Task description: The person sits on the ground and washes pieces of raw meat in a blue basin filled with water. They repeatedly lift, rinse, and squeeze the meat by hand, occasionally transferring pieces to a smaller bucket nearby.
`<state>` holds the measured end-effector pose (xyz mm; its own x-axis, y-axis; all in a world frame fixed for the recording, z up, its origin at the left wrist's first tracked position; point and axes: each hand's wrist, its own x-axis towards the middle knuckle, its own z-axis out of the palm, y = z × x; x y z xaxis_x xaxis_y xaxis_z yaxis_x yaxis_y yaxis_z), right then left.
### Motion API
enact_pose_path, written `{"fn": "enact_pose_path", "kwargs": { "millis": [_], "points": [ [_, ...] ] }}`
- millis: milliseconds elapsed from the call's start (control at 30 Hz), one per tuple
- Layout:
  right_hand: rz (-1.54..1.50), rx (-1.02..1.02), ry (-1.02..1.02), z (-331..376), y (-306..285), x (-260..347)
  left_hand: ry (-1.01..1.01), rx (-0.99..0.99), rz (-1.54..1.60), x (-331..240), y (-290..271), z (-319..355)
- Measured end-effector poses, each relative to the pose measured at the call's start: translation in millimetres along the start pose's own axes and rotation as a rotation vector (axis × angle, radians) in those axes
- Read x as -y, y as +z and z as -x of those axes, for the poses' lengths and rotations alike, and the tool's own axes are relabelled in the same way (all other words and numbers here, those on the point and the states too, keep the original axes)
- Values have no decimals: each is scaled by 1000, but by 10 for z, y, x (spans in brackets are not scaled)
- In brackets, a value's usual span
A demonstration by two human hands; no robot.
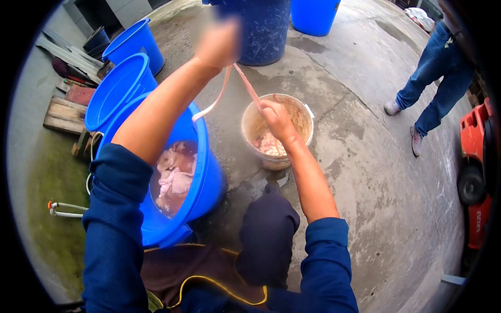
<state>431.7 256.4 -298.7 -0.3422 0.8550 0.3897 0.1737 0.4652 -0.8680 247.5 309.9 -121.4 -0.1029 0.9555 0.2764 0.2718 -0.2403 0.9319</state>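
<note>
My left hand (216, 44) lifts the pink casing strand (222, 91) high, pinched, so it hangs clear; my right hand (275, 117) grips it above the white bucket (305, 112), beside the blue tub (209, 172).

Three bright blue round plastic tubs: one (201, 182) holding pale pink offal in liquid, two (117, 88) (136, 39) behind. Two tall blue plastic barrels (263, 31) (313, 15). One beige plastic bucket (276, 156). Two bare hands (219, 44) (276, 117). One pink strand (219, 96). One bystander in jeans (438, 73).

Blue tub (206, 172) and pale bucket (250, 130) crowd close; bare concrete (376, 172) seemingly open to the right
</note>
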Motion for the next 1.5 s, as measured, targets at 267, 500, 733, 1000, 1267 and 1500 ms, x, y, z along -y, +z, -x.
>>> {"fn": "enact_pose_path", "kwargs": {
  "millis": [267, 500, 733, 1000, 1267, 1500],
  "points": [
    [-1, 30, 138, 228, -44, -391, -14, -2, 149, -170, 180, 40],
    [-617, 117, 246, -102, -130, 285, -118, 48, 444, -324, 308, 168],
    [-416, 60, -14, -524, -108, 569, -12, 12, 135, -238, 174, -15],
    [-78, -5, -21, -285, -94, 296, -182, -103, 148, -183, -166, -161],
    [77, -30, -100, -85, -68, 62, -227, -164, 132, -203, -269, -145],
    [122, -48, -114, 14, -56, -202, -185, -175, 176, -276, -405, -330]
  ]
}}
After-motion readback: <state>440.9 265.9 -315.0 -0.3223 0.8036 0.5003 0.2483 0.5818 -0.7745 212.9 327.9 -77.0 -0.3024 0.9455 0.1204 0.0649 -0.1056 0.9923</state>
